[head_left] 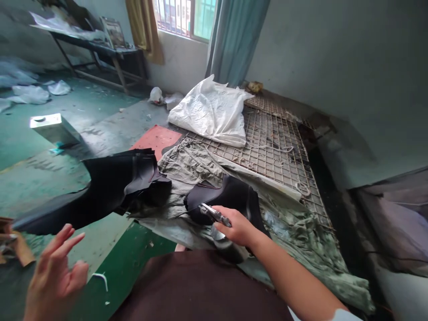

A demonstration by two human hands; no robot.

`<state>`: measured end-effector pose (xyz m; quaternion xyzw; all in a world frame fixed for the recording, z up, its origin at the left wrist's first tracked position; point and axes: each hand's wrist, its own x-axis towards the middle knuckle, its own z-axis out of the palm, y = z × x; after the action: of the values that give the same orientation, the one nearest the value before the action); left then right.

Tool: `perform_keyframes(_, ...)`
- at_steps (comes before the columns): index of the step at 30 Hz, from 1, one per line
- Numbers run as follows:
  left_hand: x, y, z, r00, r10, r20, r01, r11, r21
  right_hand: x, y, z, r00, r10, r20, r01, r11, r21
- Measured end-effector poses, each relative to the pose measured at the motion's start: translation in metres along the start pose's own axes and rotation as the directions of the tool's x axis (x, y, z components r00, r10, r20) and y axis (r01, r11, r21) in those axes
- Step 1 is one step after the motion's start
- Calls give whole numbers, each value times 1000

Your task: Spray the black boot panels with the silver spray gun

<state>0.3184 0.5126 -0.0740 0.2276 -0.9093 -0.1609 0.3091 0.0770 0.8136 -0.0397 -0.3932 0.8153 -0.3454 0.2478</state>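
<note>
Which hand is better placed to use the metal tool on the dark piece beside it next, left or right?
Right, I'd judge. The right hand grips the metal tool, its front end at the dark piece. The left hand is empty, off at the lower left.

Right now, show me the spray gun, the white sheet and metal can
Spray gun [216, 215], head view, metal body.
White sheet [214, 111], head view, wrinkled middle.
Metal can [57, 131], head view, side wall.

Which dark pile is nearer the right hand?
The smaller pile, just beyond the right hand and its metal tool; the larger pile lies farther left.
</note>
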Motion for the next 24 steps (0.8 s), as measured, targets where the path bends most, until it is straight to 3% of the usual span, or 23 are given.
perform_keyframes(3,-5,19,-3,1000,-25,4,25,998,-66,2,-9,4,998,-53,36,52,998,26)
perform_keyframes(6,-8,29,7,1000,23,21,-21,996,-83,5,-6,5,1000,13,-8,-13,1000,8)
perform_keyframes(9,-8,42,34,989,132,66,-121,982,-146,6,8,0,981,157,-118,-162,986,-34)
perform_keyframes(11,-6,59,62,956,255,143,-225,954,-200,6,17,-7,946,248,-207,-266,962,-66)
perform_keyframes(12,-5,70,78,924,331,193,-288,932,-219,6,20,-12,923,285,-257,-314,946,-79)
perform_keyframes(13,-4,84,96,865,417,281,-360,904,-233,7,23,-16,899,314,-307,-355,931,-89)
perform_keyframes(15,-2,116,131,690,564,453,-480,826,-296,8,25,-26,843,356,-404,-425,900,-94)
perform_keyframes(19,8,182,195,449,684,576,-570,715,-405,4,28,-40,735,416,-535,-498,867,-10)
perform_keyframes(22,18,220,234,360,683,635,-589,695,-413,-13,36,-43,715,405,-570,-387,908,160)
perform_keyframes(24,24,241,254,342,684,644,-588,691,-421,-33,42,-43,692,391,-608,-264,920,291)
